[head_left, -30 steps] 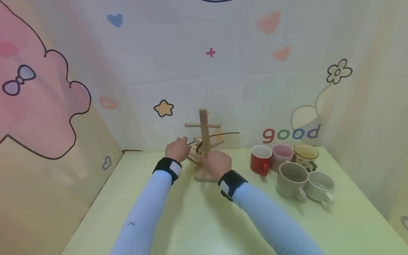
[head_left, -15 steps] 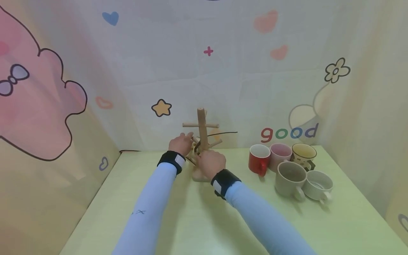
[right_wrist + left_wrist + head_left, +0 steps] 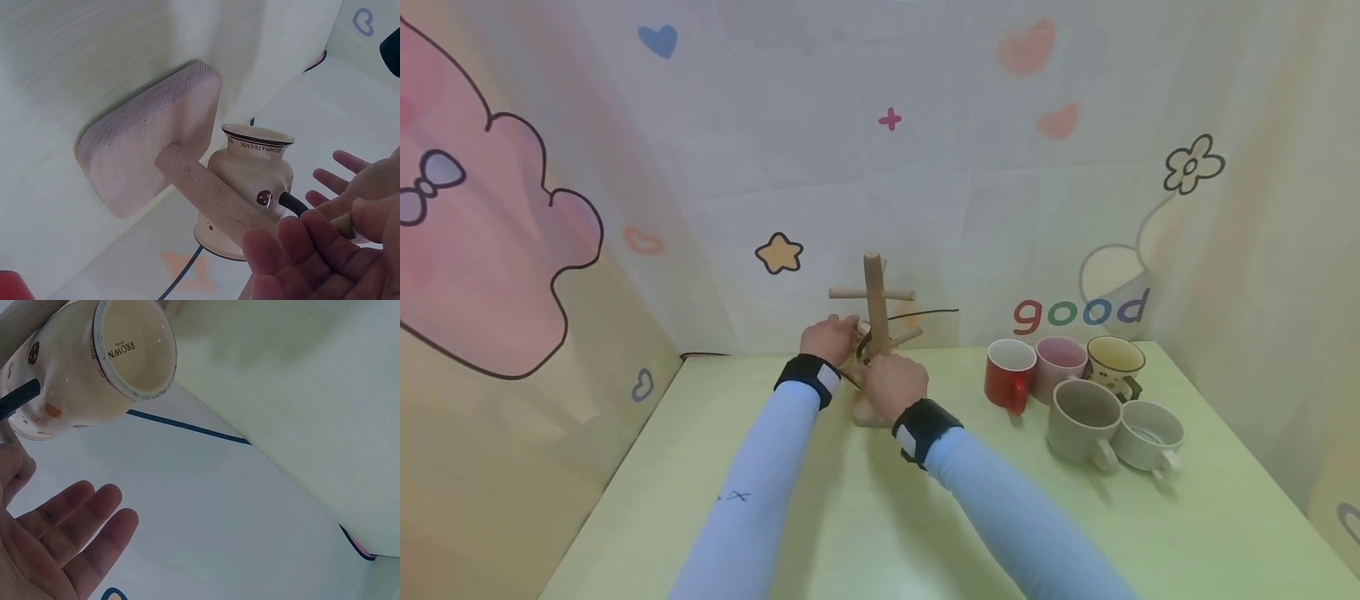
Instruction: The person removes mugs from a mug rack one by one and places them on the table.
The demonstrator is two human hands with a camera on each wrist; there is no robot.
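Observation:
A wooden mug tree [image 3: 876,292] stands at the back of the table. On a lower left peg [image 3: 342,225] hangs a cream spotted mug [image 3: 240,172], tilted, its base towards the table and its dark handle [image 3: 292,204] at the peg. My left hand [image 3: 830,340] pinches near the peg's end; three of its fingers [image 3: 100,544] are spread below the mug in the left wrist view. My right hand [image 3: 895,387] is curled in front of the post, its fingertips at the handle, which it pinches; they partly hide handle and peg.
On the right stand a red mug [image 3: 1009,383], a pink mug [image 3: 1058,377], a yellow mug [image 3: 1108,371], a grey-beige mug [image 3: 1075,437] and a white mug [image 3: 1142,450], grouped closely. A printed cloth [image 3: 820,167] hangs behind the table.
My left hand has moved slightly right, closer to the post and peg. The right hand has shifted slightly left. The mug stays at the lower left peg; the view has shifted slightly.

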